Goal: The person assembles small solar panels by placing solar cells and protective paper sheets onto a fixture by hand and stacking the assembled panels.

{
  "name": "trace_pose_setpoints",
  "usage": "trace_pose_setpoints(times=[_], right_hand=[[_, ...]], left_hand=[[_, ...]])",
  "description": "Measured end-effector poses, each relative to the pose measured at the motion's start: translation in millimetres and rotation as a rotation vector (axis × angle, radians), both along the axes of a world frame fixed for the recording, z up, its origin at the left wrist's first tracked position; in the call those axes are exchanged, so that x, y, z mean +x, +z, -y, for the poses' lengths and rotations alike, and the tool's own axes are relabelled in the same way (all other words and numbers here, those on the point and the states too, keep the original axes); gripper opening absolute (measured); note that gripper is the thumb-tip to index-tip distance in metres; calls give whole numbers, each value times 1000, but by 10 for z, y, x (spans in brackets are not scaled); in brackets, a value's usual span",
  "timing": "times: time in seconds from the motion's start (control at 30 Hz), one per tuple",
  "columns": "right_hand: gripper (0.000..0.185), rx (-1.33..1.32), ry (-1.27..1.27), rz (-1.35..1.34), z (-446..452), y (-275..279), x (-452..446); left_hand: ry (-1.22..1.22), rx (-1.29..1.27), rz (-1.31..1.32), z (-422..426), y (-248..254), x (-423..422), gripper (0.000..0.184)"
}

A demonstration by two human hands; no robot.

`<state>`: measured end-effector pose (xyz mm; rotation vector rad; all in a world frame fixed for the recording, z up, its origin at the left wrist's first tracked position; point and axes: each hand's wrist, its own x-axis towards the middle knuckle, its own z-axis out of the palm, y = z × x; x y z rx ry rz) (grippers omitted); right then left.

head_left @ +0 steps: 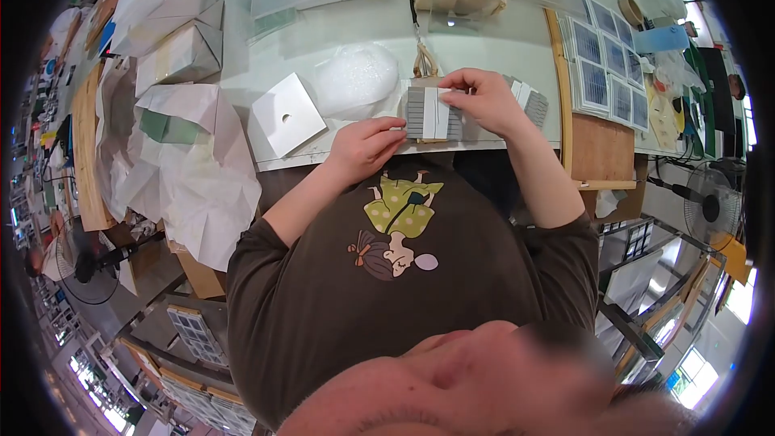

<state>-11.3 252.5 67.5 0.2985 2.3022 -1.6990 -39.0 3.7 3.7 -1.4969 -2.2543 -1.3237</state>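
Grey block [415, 115], near edge of tabletop [355, 26]: your right hand [487, 102] at white band [430, 115], left hand [369, 148] alongside (closure unclear on both); uneven pressure might tip it.

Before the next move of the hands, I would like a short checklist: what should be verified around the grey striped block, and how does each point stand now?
1. Left hand at the left edge of the grey striped block: ok.
2. Right hand at the block's upper right part: ok.
3. White strip lying across the block: ok.
4. Strip fastened underneath: cannot tell, the underside is hidden.
5. White box and bubble wrap apart from the block: ok, both lie to its left.
6. Second grey block fully visible: not ok, the right hand and wrist cover part.
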Motion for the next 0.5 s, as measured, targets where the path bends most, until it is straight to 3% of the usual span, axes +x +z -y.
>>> trace_pose_setpoints(times=[0.07, 0.5], right_hand=[[20, 120, 3, -59, 53, 8, -39], [20, 133, -25, -44, 71, -40, -69]], left_hand=[[10, 0, -1, -1, 8, 2, 14], [-47, -43, 1, 21, 5, -29, 26]])
